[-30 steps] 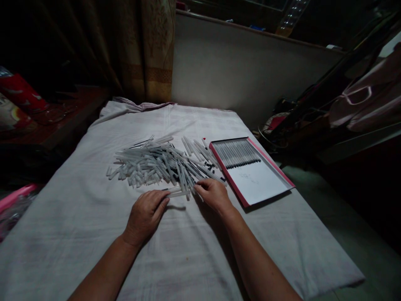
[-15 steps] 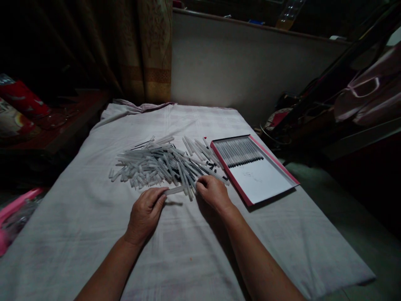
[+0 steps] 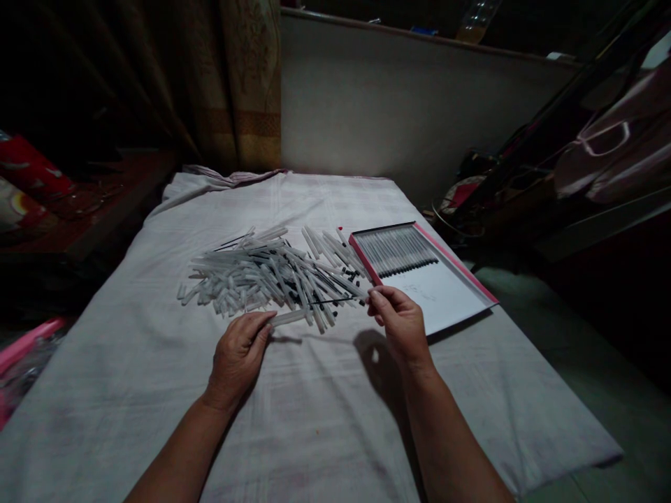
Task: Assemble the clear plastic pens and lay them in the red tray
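My left hand (image 3: 240,356) is closed, thumb against fingers, on one end of a translucent pen barrel (image 3: 288,318) that points right. My right hand (image 3: 401,323) is raised a little above the cloth beside the box, its fingertips pinched on a thin dark pen refill (image 3: 331,301) that reaches left over the pile. Beyond both hands spreads a heap of loose pen parts (image 3: 246,276): clear barrels, caps and dark refills. To the right, a shallow box (image 3: 360,253) with red sides holds a row of pens (image 3: 401,250) with dark ends along its far part.
A white cloth (image 3: 293,433) covers the work surface. Small black plugs (image 3: 352,274) lie between the heap and the box. A dark red side table (image 3: 105,202) stands at left, below a curtain (image 3: 254,91). Something pink (image 3: 31,342) is low at the left edge.
My right hand has moved right and up from the heap's near edge, drawing out the dark refill. My left hand keeps its hold on the barrel. The view has shifted slightly.
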The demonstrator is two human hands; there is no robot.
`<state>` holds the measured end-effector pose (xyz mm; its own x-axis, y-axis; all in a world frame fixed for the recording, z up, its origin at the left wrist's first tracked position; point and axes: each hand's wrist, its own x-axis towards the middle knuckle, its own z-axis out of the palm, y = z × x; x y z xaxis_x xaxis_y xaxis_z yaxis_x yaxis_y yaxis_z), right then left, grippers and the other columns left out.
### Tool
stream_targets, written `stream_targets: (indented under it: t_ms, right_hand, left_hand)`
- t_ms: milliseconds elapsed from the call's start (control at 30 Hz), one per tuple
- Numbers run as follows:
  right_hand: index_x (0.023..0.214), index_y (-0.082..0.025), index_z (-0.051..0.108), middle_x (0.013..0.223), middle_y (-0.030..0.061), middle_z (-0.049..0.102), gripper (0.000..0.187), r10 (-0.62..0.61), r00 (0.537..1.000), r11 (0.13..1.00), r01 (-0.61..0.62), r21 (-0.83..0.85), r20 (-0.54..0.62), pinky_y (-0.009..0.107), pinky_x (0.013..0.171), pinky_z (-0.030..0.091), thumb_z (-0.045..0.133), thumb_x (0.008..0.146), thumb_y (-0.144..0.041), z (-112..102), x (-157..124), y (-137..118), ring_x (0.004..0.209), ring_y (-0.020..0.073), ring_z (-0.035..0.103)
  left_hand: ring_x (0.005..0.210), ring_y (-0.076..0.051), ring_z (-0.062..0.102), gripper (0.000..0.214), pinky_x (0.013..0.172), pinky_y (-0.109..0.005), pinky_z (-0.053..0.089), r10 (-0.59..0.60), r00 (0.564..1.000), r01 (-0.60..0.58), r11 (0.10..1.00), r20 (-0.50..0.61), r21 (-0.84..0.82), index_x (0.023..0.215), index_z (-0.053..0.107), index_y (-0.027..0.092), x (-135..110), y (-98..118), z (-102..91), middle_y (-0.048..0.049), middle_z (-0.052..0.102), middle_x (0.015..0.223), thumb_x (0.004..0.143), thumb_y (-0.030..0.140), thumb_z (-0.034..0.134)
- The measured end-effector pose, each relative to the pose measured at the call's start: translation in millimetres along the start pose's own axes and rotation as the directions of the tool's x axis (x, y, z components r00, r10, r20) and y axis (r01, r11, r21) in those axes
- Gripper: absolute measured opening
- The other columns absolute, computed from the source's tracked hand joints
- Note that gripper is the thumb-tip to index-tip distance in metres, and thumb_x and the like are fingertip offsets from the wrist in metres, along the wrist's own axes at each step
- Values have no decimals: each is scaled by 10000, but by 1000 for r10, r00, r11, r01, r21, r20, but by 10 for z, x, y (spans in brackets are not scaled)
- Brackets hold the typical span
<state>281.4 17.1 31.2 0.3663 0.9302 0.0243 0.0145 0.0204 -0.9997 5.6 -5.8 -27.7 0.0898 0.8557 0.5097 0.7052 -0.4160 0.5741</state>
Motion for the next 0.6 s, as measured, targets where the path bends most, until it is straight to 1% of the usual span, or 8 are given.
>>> stream_targets:
  t_ms: [133,300,467,600]
  right_hand:
    - [737,-187,707,636,7,665,263,-6,1000,1000,6,14,29,219,448,369,745,673,-439,-23,-13,-16,524,114,531]
    - [734,-183,705,632,2,654,251,-11,1000,1000,11,21,20,219,461,374,747,694,-427,-76,-19,-19,533,111,526]
    - [726,-181,708,631,4,662,232,-22,999,999,20,30,43,225,476,407,758,701,-407,-100,-5,-7,525,109,533]
    - [717,-180,730,619,8,669,224,-22,994,1000,20,21,105,236,487,446,765,695,-400,-32,-24,30,503,107,534]
  left_hand:
    - [969,-206,688,258,902,-355,552,-27,1000,27,1000,11,-6,1114,718,232,-2,5,-2,-61,748,1037,961,332,536]
    - [963,-207,690,253,902,-348,549,-23,1000,23,1000,9,-8,1111,722,229,-4,1,-2,-60,749,1036,958,327,546]
    - [949,-201,689,245,881,-331,549,18,1000,-18,1000,-1,17,1104,718,221,4,5,-3,-62,747,1020,968,310,535]
    - [937,-199,684,235,858,-334,548,97,995,-98,995,20,32,1122,701,217,10,36,-5,-63,749,1009,978,285,529]
